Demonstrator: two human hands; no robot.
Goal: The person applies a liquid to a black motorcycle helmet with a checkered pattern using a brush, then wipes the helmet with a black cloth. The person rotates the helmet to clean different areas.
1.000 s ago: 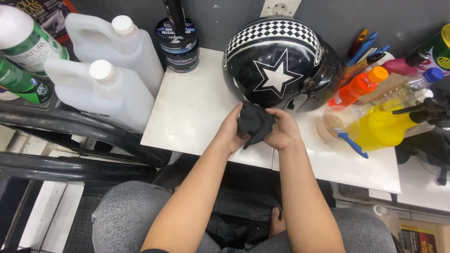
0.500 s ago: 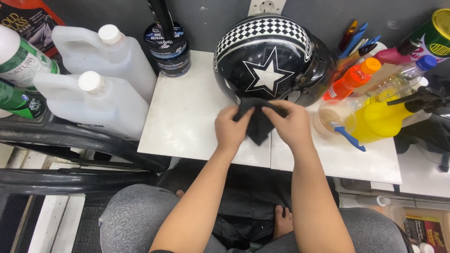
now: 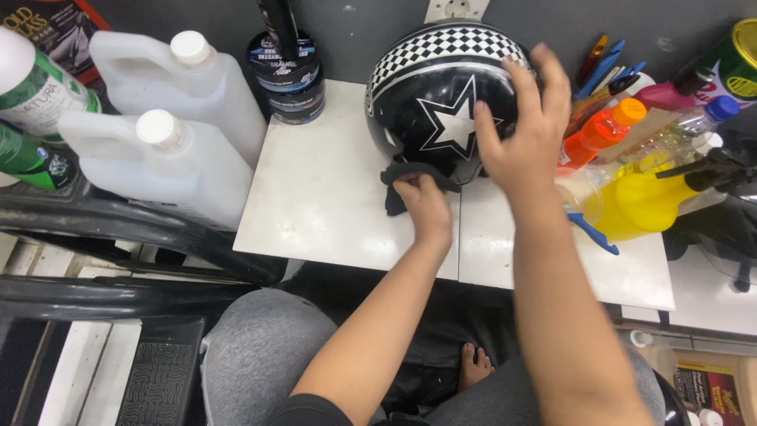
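Landmark: black helmet (image 3: 441, 102) with white star and checkered band, seated on the white tabletop (image 3: 315, 197), near its back edge.

Far left of helmet: green-and-white bottles (image 3: 31, 87), partly cut off by the frame edge. Next in: two translucent white jugs (image 3: 189, 134) with white caps, one behind the other, at the tabletop's left edge. Just left of helmet: stacked dark round tins (image 3: 288, 75) against the wall.

Below the helmet's front rim: a black cloth (image 3: 406, 183) is held by the left hand (image 3: 424, 207). Fingers are curled and clamped on the cloth; the cloth is pressed up at the helmet's lower edge and partly draped on the tabletop.

On the helmet's right side: the right hand (image 3: 524, 134) is laid flat on the shell, fingers spread apart, nothing gripped, thumb pointed toward the star.

Right of helmet: an orange-capped bottle (image 3: 603, 130), a yellow spray bottle (image 3: 646, 201), and a clear bottle with blue cap (image 3: 686, 130) are crowded together, with blue and orange handled tools (image 3: 607, 67) stood behind them. Contact between bottles and helmet cannot be told.
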